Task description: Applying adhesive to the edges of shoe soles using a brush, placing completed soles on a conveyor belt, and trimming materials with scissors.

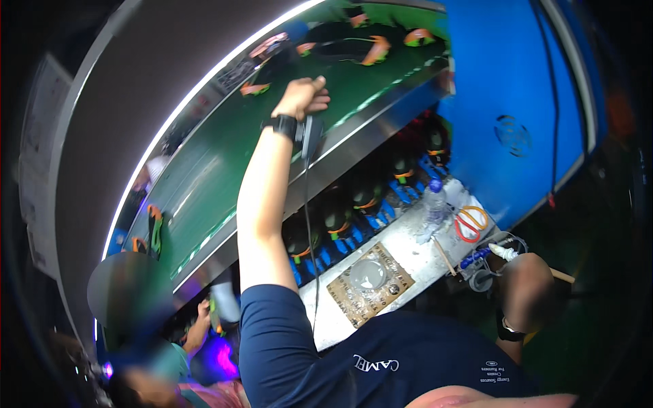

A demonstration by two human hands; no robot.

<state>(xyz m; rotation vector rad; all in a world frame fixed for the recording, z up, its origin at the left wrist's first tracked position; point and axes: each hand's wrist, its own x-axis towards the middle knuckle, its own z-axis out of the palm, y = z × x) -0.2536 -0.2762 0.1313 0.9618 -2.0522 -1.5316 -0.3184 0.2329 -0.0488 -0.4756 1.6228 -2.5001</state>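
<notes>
My left arm reaches forward over the green conveyor belt (211, 156). My left hand (304, 98) hovers there with its fingers partly stretched and nothing visible in it. A black watch-like band (283, 125) circles the wrist, and a dark device (311, 138) with a thin cable (308, 224) sits beside it. Beyond the hand, black shoe parts with orange and green ends (374, 51) lie on the belt. At the right, my blurred right hand (525, 292) closes round a brush (503, 252) with a white head; its pale wooden handle sticks out on the far side.
A white bench (422, 251) holds cardboard (347, 296) with a round dish (369, 274), a bottle (435, 200), and red and orange loops (467, 226). Several dark shoes (367, 197) line a rack under the belt. A blue machine (510, 81) stands right; a co-worker's hand (203, 316) works lower left.
</notes>
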